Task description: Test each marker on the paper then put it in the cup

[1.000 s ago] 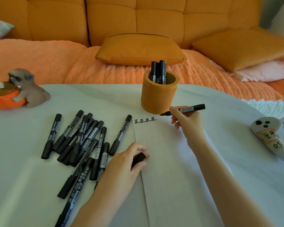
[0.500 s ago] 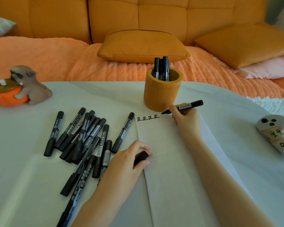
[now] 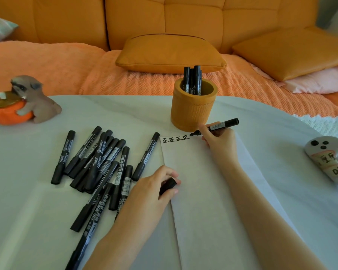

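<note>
Marker in use (image 3: 217, 126): black barrel, white label with barcode, uncapped, tip pointing left. It lies tilted across the right hand (image 3: 219, 139) near the far edge of the tabletop (image 3: 37, 191), just in front of the cup. Its tip is at the far end of the paper (image 3: 199, 191), just right of a row of four black characters (image 3: 175, 138). Contact between tip and sheet cannot be told.

Paper: a long white sheet, running from the cup's base toward the near edge of the tabletop.

Cup (image 3: 192, 112): orange-brown cylinder, upright, near the middle of the far edge. It holds several capped black markers (image 3: 192, 78), standing on end – exact count unclear.

Loose markers (image 3: 98, 162): a capped, overlapping pile on the left half of the tabletop. One marker (image 3: 145, 156) lies apart, just beside the paper's left edge.

Right hand: fingers curled, thumb and fingertips pinching the barrel close to the tip end.

Left hand (image 3: 152, 190): rests on the paper's left edge, fingers curled round a black cap (image 3: 167, 186) whose end sticks out past the fingertips.

Other items – a dog figurine (image 3: 35, 98) leaning on an orange bowl (image 3: 8, 114) at the far left edge, and a white ghost-faced object (image 3: 328, 160) with handwriting near the right edge.
</note>
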`<state>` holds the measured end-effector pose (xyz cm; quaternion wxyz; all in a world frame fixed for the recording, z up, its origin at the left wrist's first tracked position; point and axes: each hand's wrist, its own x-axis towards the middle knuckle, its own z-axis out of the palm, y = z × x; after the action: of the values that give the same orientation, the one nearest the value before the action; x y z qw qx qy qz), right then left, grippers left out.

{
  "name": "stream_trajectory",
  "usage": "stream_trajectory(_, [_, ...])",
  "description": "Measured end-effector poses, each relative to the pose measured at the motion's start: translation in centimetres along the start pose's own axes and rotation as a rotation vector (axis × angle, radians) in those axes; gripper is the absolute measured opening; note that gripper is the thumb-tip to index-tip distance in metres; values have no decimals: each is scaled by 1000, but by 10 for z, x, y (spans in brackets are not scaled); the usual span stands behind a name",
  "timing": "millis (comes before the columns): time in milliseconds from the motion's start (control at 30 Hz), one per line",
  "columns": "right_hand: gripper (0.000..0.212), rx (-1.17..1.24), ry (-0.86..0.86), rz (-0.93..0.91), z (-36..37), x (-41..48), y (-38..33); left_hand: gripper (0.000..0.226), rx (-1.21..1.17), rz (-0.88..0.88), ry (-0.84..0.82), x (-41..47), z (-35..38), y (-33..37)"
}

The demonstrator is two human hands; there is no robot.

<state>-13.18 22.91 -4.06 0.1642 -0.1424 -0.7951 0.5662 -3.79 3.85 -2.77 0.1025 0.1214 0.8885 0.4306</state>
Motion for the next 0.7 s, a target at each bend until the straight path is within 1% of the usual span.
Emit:
stream_trajectory(200, [25, 3, -2, 24, 1, -1, 0, 21, -7, 6, 4, 0, 0, 0])
stream_trajectory(467, [29, -1, 35, 34, 0, -2, -2, 21, -2, 11, 9, 0, 0, 0])
stream_trajectory(700, [26, 12, 39, 37, -1, -1, -1, 20, 1, 22, 7, 1, 0, -1])
